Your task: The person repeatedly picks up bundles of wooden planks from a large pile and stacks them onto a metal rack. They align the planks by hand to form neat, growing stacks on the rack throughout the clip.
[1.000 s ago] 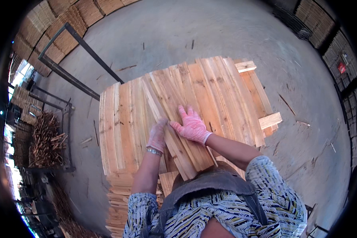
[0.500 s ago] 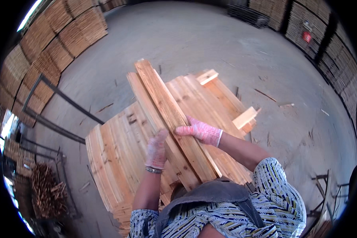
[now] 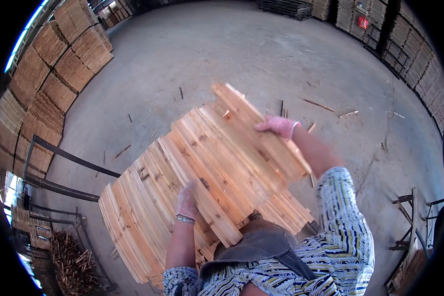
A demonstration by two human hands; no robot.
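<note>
Head view: board (image 3: 262, 140) apparently in right fingers (image 3: 272, 125).

Tall wood stacks (image 3: 48, 43) line L, scrap-stick pile (image 3: 73, 261) sits btm L, red sign (image 3: 363, 22) top R.

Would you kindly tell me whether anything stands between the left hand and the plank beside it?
Nothing visible does: the left hand is right up against the plank, at its left edge.

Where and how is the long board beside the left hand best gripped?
Probably by both long edges near mid-length, coming from the left, where the left hand is: the board is narrow and flat, and its near end sits close to the apron.
</note>
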